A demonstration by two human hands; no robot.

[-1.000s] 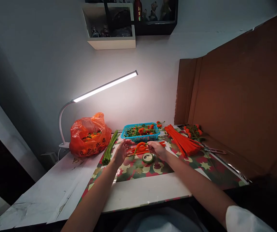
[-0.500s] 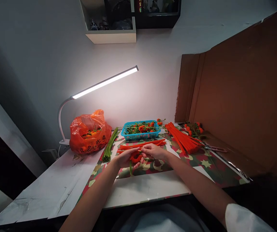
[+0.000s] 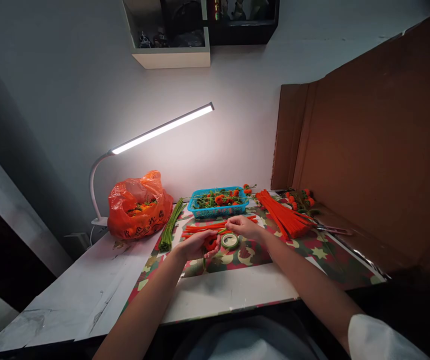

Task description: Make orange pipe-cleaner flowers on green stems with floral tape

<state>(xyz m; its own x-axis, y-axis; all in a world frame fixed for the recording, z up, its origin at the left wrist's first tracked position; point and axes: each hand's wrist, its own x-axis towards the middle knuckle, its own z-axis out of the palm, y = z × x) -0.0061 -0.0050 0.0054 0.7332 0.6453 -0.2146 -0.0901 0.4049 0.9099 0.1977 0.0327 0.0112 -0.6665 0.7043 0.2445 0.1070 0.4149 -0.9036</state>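
White table (image 3: 68, 287) fills the bottom, big cardboard sheet (image 3: 372, 165) standing along its right side. Patterned mat (image 3: 320, 256) on the table. Shelf (image 3: 172, 60) up on the wall; lamp (image 3: 162, 129), lit, at the back left, arm slanting up to the right.

Orange bag (image 3: 115, 215) by the lamp base, mouth open, flowers inside. Orange bundle (image 3: 286, 217) back right, fanned toward the viewer. Blue basket (image 3: 218, 213) back centre, full of flowers on green stems, some poking out over the rim. Green bundle (image 3: 170, 227) between bag and basket. Red sticks (image 3: 202, 228) lie across the mat just behind the hands. Loose flowers (image 3: 301, 199) beyond the orange bundle.

Left hand (image 3: 194, 246): palm turned inward, fingers curled around the coil (image 3: 211, 244). Right hand (image 3: 243, 227): off the coil, a little behind it and to its right, thumb and fingertips pinched on the strip (image 3: 223, 231).

Tape roll (image 3: 230, 241) sits just right of the coil, in front of the right fingertips. Coil is orange, within the left fingers, partly hidden by them. Green stem (image 3: 204, 263) hangs below it. Strip is thin, green, bridging the two hands; detail too small to read.
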